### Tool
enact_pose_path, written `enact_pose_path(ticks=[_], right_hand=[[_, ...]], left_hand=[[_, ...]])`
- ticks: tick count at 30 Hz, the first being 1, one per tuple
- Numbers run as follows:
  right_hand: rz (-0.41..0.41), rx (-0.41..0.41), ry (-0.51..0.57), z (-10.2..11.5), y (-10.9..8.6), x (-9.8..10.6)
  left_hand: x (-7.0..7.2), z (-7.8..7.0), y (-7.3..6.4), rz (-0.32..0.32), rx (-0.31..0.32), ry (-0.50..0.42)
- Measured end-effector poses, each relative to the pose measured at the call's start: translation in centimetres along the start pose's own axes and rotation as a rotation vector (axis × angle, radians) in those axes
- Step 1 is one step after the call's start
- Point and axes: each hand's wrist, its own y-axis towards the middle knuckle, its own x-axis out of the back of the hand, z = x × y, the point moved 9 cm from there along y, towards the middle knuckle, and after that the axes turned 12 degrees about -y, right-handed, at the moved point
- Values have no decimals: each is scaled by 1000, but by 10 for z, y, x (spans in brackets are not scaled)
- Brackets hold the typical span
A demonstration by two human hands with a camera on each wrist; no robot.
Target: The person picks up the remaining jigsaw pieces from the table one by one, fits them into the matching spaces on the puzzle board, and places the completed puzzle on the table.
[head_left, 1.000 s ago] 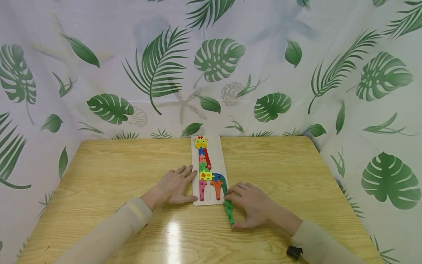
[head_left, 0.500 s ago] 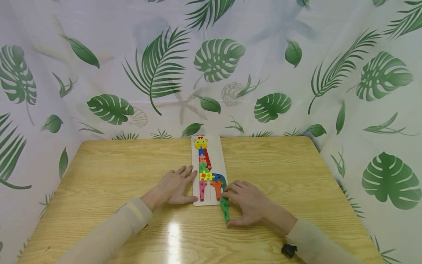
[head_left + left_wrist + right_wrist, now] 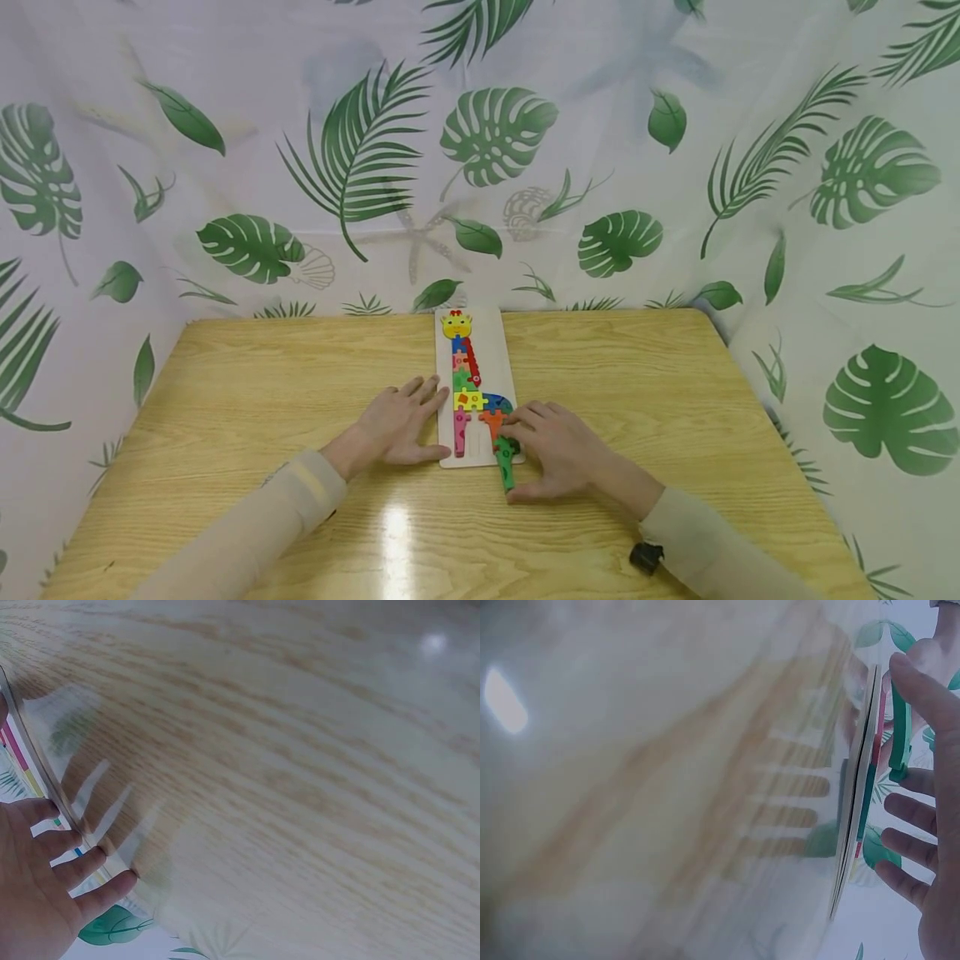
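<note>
A giraffe jigsaw lies on a pale wooden board (image 3: 491, 346) at the table's middle. Its yellow head (image 3: 457, 326) is at the far end; a pink leg piece (image 3: 460, 435) and an orange leg piece (image 3: 492, 420) are near the front, with a bare recess between them. My left hand (image 3: 396, 422) rests at the board's left edge, fingers spread, fingertips on the rim in the left wrist view. Between thumb and index finger my right hand (image 3: 561, 450) pinches a green leg piece (image 3: 901, 727), raised above the board. In the head view it overlaps the board's front right corner.
The wood-grain table (image 3: 300, 358) spreads around the board, with a bright light reflection near its front. A white cloth (image 3: 525, 275) printed with green leaves hangs behind and at both sides. A black object (image 3: 646, 558) sits at the right wrist.
My right hand has moved left and slightly away from me, bringing the green leg piece from beside the board to over its front right corner. The left hand has stayed in place.
</note>
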Motion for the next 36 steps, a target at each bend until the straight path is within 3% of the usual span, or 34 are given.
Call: enact_pose_path(ticks=[18, 36], right_hand=[[-14, -29, -2, 0, 22, 3], [50, -49, -26, 0, 38, -10]], left_hand=[[1, 0, -1, 6, 6, -13], [1, 0, 0, 9, 7, -13]])
